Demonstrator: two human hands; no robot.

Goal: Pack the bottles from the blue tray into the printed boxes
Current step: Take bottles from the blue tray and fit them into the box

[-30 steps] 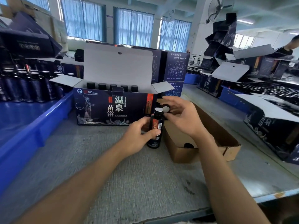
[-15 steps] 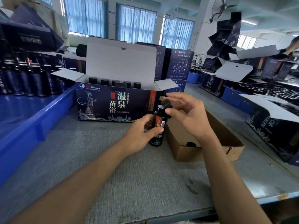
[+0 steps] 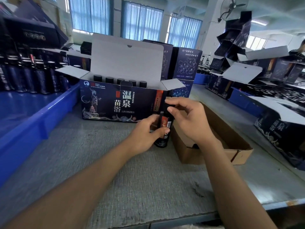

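Note:
A dark bottle [image 3: 165, 124] with an orange label stands upright on the grey table. My left hand [image 3: 145, 134] grips its body from the left. My right hand [image 3: 186, 119] pinches the black cap on the bottle's top. Right behind stands the open printed box [image 3: 118, 103], lid flap up, with several black-capped bottles [image 3: 121, 80] in its back row. The blue tray [image 3: 38, 116] lies at the left, with many dark bottles [image 3: 29, 78] standing at its far end.
An open brown cardboard box [image 3: 214, 142] lies to the right of the bottle, partly behind my right hand. More printed boxes [image 3: 186, 65] stand behind; open ones [image 3: 280, 128] and blue trays line the right side. A person sits at the far right.
The white bottle top seen earlier is now covered by the black cap under my right fingers. The camera has moved closer; my left hand keeps its hold on the bottle.

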